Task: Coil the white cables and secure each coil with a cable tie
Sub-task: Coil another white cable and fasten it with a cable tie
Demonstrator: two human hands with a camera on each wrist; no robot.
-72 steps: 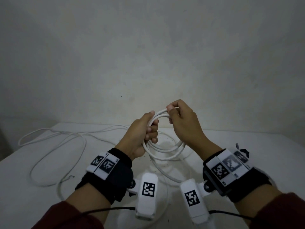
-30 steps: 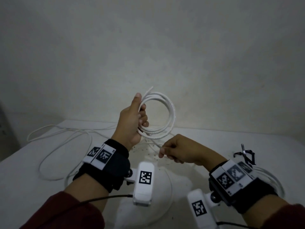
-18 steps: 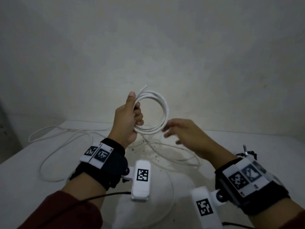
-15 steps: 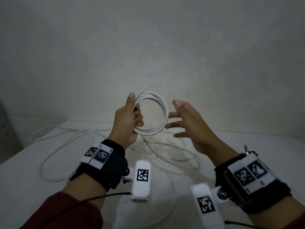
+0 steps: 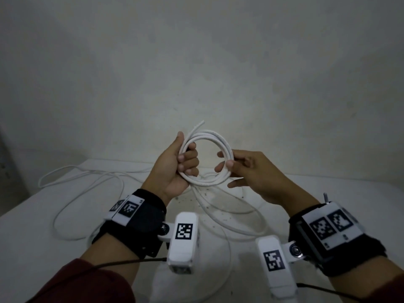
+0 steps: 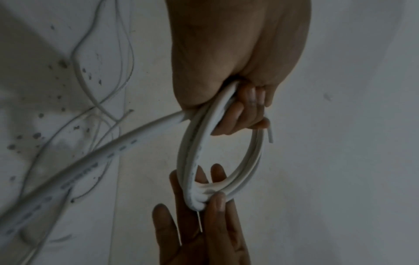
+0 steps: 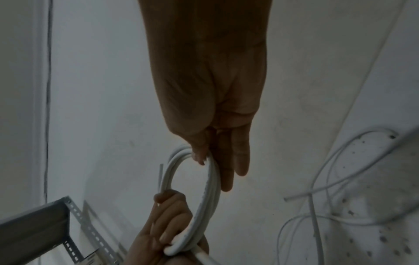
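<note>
A white cable coil (image 5: 210, 134) of several turns is raised above the white table (image 5: 328, 189). My left hand (image 5: 185, 159) grips its left side with fingers curled round the strands; a short cut end sticks up past the thumb. My right hand (image 5: 226, 162) pinches the coil's right side between thumb and forefinger, its other fingers straight. The cable's tail (image 5: 220, 219) drops from the coil and loops on the table. In the left wrist view the coil (image 6: 192, 157) hangs below my left hand (image 6: 240, 114). In the right wrist view the coil (image 7: 211, 197) runs under my thumb.
A second white cable (image 5: 65, 193) lies in wide loops on the table's left half, close to the wall. More loose cable (image 7: 317, 197) shows at the right of the right wrist view, and a slotted metal angle (image 7: 68, 224) at its lower left. Dark specks dot the table.
My right hand let go of the tail near the table, rose, opened beside the coil and now pinches its right side. My left hand has kept its grip on the coil.
</note>
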